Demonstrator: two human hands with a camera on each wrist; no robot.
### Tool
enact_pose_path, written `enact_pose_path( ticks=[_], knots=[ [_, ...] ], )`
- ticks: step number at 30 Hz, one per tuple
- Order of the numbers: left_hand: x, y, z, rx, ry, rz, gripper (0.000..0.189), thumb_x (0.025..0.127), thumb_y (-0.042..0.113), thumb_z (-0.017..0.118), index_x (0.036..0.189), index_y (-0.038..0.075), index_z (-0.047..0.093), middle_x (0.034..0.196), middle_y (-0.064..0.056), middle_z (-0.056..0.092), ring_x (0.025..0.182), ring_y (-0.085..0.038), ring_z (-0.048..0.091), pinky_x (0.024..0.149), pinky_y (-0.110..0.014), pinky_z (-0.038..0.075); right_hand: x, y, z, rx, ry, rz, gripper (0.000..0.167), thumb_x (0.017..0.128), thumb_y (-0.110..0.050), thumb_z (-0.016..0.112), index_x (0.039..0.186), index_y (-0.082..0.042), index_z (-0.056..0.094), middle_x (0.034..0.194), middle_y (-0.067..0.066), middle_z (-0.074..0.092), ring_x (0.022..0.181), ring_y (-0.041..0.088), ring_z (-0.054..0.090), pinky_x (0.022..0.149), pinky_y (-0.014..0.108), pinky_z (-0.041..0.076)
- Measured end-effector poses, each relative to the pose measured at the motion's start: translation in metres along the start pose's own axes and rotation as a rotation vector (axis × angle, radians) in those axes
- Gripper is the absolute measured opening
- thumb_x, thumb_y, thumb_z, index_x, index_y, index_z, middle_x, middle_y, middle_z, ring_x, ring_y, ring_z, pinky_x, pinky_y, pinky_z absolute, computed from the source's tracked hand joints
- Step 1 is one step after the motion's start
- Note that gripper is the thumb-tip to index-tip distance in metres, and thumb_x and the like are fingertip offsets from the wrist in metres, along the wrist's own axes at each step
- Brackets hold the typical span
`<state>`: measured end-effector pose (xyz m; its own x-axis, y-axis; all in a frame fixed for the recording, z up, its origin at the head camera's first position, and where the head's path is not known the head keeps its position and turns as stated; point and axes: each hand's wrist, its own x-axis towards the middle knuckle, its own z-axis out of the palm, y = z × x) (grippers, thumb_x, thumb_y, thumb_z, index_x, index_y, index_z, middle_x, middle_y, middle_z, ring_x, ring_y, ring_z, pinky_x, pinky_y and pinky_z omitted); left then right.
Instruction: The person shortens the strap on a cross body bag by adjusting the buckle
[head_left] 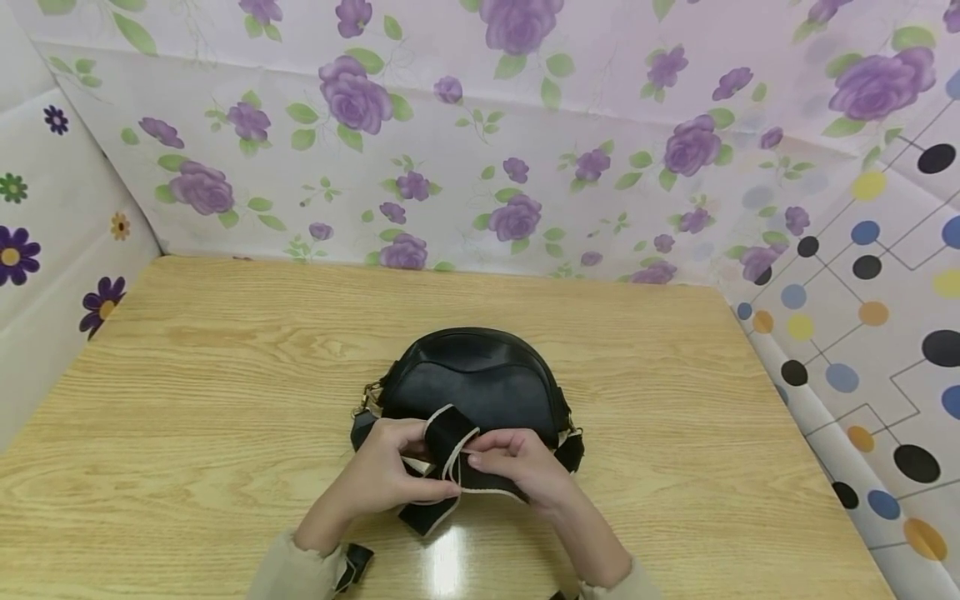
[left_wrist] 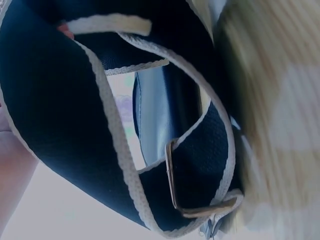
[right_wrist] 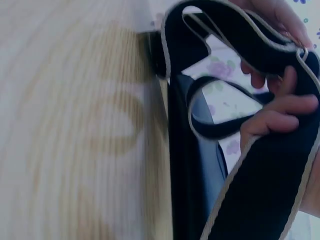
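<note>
The black woven strap with cream edges is bunched into loops in front of the black half-moon bag of smooth, leather-like material, between the two hands and above the pale wood-grain desk. A thin rectangular gold-toned metal slider sits on the strap, one band of it passing by the frame; whether the free end is fully threaded is hidden among the folds. The left hand has its grip closed round the loops, thumb at the near side, while the right hand pinches the strap between thumb and fingers — both grips are narrow and full of webbing. The step in hand seems to be adjusting the strap at its slider, either feeding it through or working its length along. The next move, as I judge it, calls for the left hand to steady the slider and the right to draw the band flat, without a twist — the crossed loops could easily catch. Farther out, the bag rests on the desk with its curved top away from the person, a gold-toned metal clasp at its left side and more hardware at its right. A small dark piece lies beside the left sleeve, and a white sheet with purple roses stands behind the desk.
</note>
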<state>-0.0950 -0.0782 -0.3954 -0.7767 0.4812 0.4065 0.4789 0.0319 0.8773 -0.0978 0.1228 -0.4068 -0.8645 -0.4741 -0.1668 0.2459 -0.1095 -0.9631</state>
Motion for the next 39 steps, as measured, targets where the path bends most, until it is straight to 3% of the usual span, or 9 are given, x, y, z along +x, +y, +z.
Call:
enact_pose_path(
  ticks=[4,6,9,11,13,24,28,33,39],
  knots=[
    [0.002,0.013,-0.002,0.009,-0.002,-0.017,0.032,0.061,0.000,0.080,0.090,-0.002,0.065,0.080,-0.004,0.063,0.069,-0.011,0.062,0.058,-0.038,0.051,-0.002,-0.004,-0.007,-0.067,-0.030,0.039,0.024,0.081,-0.001,0.061,0.096,0.016,0.059,0.078,0.000,0.066,0.060,0.002,0.055,0.052,0.016,0.042],
    [0.003,0.019,-0.003,0.012,-0.002,-0.010,0.031,0.061,-0.002,0.079,0.088,-0.004,0.064,0.079,-0.004,0.063,0.069,-0.011,0.062,0.057,-0.038,0.051,-0.002,-0.004,-0.010,-0.106,-0.043,0.048,0.029,0.081,-0.003,0.061,0.100,0.019,0.056,0.082,0.002,0.066,0.064,0.003,0.057,0.055,0.017,0.043],
    [0.001,0.010,-0.003,0.017,0.001,0.013,0.032,0.061,0.001,0.080,0.088,-0.001,0.064,0.079,-0.003,0.063,0.069,-0.010,0.061,0.056,-0.037,0.051,-0.003,-0.003,-0.016,-0.136,-0.065,0.045,0.029,0.081,-0.003,0.061,0.100,0.018,0.056,0.083,0.002,0.066,0.067,0.005,0.058,0.060,0.019,0.045],
    [0.000,0.005,-0.004,0.023,0.002,0.018,0.032,0.061,0.003,0.081,0.088,0.000,0.065,0.079,-0.002,0.063,0.068,-0.010,0.061,0.056,-0.037,0.051,-0.003,-0.002,-0.019,-0.134,-0.080,0.029,0.027,0.082,-0.003,0.061,0.099,0.017,0.057,0.084,0.001,0.066,0.080,0.009,0.061,0.072,0.024,0.047],
    [-0.001,-0.003,-0.003,0.032,-0.001,0.019,0.033,0.062,0.008,0.081,0.090,0.003,0.065,0.080,0.000,0.062,0.069,-0.010,0.061,0.056,-0.036,0.051,-0.003,-0.002,-0.020,-0.137,-0.093,0.010,0.024,0.082,-0.001,0.060,0.097,0.017,0.057,0.082,-0.002,0.065,0.077,0.008,0.060,0.071,0.023,0.047],
    [-0.001,-0.007,-0.002,0.009,-0.018,0.006,0.034,0.061,0.004,0.081,0.090,0.001,0.065,0.082,-0.003,0.064,0.070,-0.011,0.062,0.057,-0.036,0.051,0.000,-0.003,-0.013,-0.238,-0.185,-0.053,0.017,0.082,0.002,0.057,0.091,0.017,0.056,0.078,-0.001,0.062,0.070,0.005,0.054,0.063,0.019,0.044],
    [-0.001,-0.006,-0.001,0.003,-0.023,0.013,0.035,0.061,0.005,0.081,0.092,0.001,0.065,0.083,-0.003,0.064,0.071,-0.011,0.062,0.058,-0.036,0.051,0.001,-0.002,-0.013,-0.204,-0.240,-0.082,0.019,0.083,0.001,0.058,0.093,0.017,0.058,0.085,0.003,0.062,0.074,0.008,0.054,0.064,0.020,0.045],
    [-0.001,-0.004,-0.001,0.018,-0.022,0.020,0.034,0.063,0.008,0.081,0.093,0.003,0.065,0.084,-0.002,0.064,0.072,-0.011,0.062,0.058,-0.036,0.051,0.002,-0.002,-0.011,-0.157,-0.221,-0.069,0.023,0.084,0.002,0.057,0.096,0.021,0.056,0.085,0.002,0.064,0.077,0.010,0.057,0.067,0.022,0.046],
    [0.000,-0.003,-0.001,-0.003,-0.013,-0.003,0.033,0.064,0.008,0.080,0.092,0.003,0.065,0.084,-0.003,0.064,0.073,-0.012,0.063,0.060,-0.035,0.051,0.002,-0.001,-0.011,-0.081,-0.210,-0.036,0.028,0.086,0.002,0.053,0.097,0.028,0.050,0.073,-0.001,0.063,0.068,0.007,0.057,0.062,0.020,0.046]
  ],
)
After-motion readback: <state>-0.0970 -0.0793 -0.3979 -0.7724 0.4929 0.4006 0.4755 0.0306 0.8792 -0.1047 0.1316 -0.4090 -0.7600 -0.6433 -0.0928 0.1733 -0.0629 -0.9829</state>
